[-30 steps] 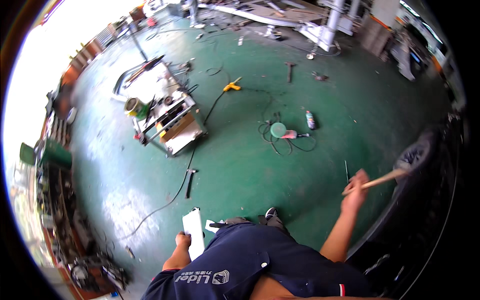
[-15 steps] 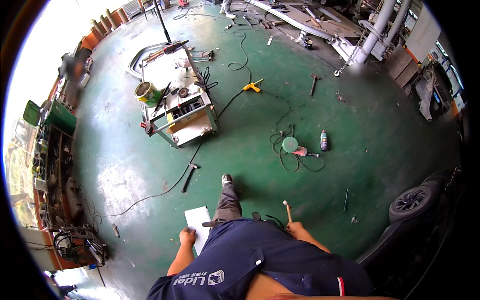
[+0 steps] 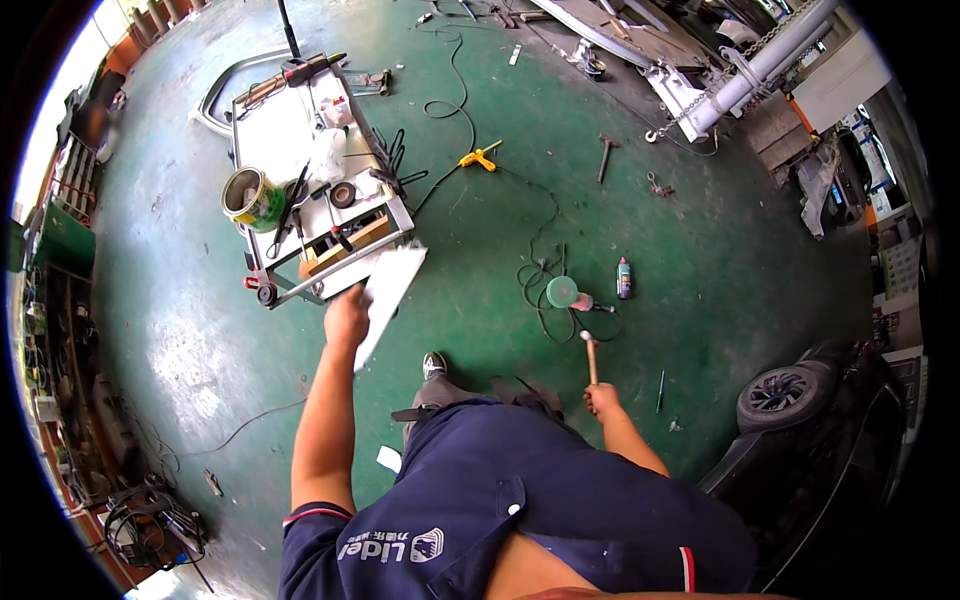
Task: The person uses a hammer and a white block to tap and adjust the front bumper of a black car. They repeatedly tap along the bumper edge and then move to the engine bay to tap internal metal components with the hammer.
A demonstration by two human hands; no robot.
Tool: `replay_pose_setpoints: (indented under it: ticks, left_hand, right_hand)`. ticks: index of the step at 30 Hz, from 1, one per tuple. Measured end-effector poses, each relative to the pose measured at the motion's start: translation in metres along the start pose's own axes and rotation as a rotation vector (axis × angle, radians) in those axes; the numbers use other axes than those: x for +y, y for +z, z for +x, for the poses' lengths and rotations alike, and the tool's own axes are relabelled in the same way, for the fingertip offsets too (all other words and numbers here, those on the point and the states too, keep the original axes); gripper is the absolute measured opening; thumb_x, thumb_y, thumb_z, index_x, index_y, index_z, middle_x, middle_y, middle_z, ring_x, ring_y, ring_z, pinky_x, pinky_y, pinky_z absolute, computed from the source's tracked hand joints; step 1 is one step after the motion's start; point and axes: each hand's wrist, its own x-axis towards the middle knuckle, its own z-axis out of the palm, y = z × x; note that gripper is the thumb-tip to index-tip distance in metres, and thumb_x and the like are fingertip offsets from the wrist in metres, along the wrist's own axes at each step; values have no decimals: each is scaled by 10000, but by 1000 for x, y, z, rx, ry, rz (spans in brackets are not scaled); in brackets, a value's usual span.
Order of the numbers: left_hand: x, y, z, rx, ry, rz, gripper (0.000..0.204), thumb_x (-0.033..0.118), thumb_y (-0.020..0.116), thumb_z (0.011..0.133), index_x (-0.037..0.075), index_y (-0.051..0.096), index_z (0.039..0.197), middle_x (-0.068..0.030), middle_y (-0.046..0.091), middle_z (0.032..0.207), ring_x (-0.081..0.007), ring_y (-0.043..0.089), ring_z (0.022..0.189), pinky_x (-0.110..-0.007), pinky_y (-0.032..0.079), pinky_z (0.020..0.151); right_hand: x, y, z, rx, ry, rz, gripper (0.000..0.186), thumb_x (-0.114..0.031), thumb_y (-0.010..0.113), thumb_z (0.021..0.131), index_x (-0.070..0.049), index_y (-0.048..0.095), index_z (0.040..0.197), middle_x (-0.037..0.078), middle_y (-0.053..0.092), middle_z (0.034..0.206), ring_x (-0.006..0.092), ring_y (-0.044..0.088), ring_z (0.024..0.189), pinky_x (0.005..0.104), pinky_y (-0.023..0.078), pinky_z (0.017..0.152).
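My left hand (image 3: 347, 318) is closed on the edge of a flat white sheet (image 3: 390, 295), which hangs tilted in front of the near end of the tool cart (image 3: 405, 222). Whether the sheet is paper or a stiff panel is unclear. In my right hand (image 3: 602, 399) is a hammer (image 3: 592, 362), gripped by its wooden handle, its small pale head pointing away from me. On the cart stand an open tin can (image 3: 252, 198), a roll of black tape (image 3: 343, 194) and several hand tools.
An angle grinder (image 3: 570, 293) with its cord lies ahead on the green floor, beside a spray can (image 3: 624, 278). Farther off are a yellow glue gun (image 3: 480, 157) and another hammer (image 3: 606, 158). A dark car (image 3: 800, 470) stands at right. Shelving (image 3: 65, 370) lines the left.
My left hand has swung forward with the white sheet, from beside my leg to the cart's near end. The hammer in my right hand has risen slightly forward. The cart appears nearer.
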Motion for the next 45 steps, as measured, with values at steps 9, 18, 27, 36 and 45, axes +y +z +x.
replay_pose_setpoints:
  ticks: [9, 18, 27, 36, 45]
  left_hand:
    - [108, -56, 184, -17, 99, 208, 266, 260, 652, 942, 95, 685, 1149, -234, 732, 956, -432, 700, 954, -541, 539, 832]
    - [123, 0, 278, -36, 115, 497, 296, 141, 613, 845, 100, 643, 1137, -208, 741, 902, -417, 730, 820, -545, 568, 754]
    - [160, 25, 276, -213, -130, 419, 263, 267, 658, 912, 68, 653, 1083, -223, 729, 1038, -426, 703, 980, -540, 550, 847]
    - [152, 51, 244, -49, -357, 112, 467, 234, 862, 761, 61, 662, 1145, -174, 722, 1116, -381, 678, 1047, -491, 533, 885]
    - [215, 32, 355, 323, -186, -253, 411, 250, 809, 898, -9, 669, 1186, -170, 732, 1101, -282, 688, 1028, -393, 521, 927]
  right_hand:
    - [-31, 61, 17, -60, 144, -181, 126, -82, 613, 899, 35, 659, 909, 99, 621, 698, 163, 514, 481, 333, 379, 399]
    - [-112, 43, 134, -46, 226, -252, 101, -29, 642, 883, 71, 640, 896, 124, 603, 659, 212, 529, 461, 363, 386, 400]
    - [-312, 40, 307, -114, 6, 12, 102, -98, 638, 879, -10, 616, 832, 80, 596, 629, 191, 523, 450, 342, 396, 389]
    - [-423, 47, 345, -71, 28, -45, 107, -98, 642, 874, 8, 655, 865, 87, 619, 649, 184, 538, 470, 353, 406, 412]
    - [-433, 106, 381, -203, -136, -947, 408, -331, 771, 805, 32, 770, 993, 201, 746, 839, 321, 726, 681, 440, 564, 612]
